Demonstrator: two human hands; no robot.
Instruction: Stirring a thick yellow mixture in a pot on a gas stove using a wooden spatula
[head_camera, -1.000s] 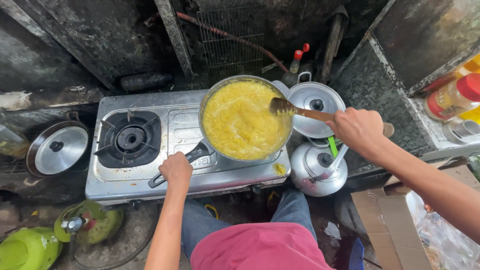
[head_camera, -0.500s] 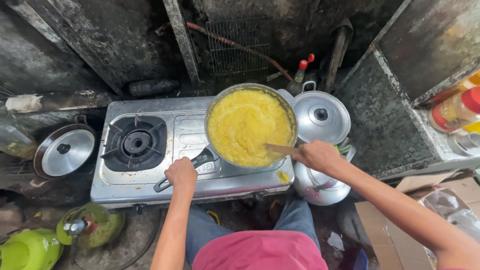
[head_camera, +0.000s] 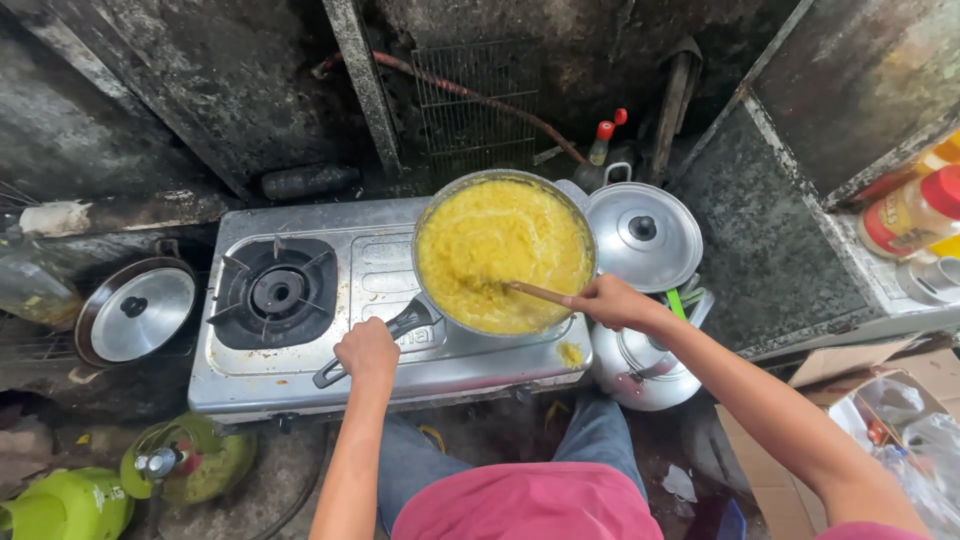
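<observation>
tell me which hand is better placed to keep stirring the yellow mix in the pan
Right. The right hand already grips the wooden spoon, whose end is in the yellow mix. The left hand is on the pan handle, steadying the pan.

Pan (head_camera: 505, 255) on stove (head_camera: 390, 310), lidded pot (head_camera: 645, 235) right.
</observation>
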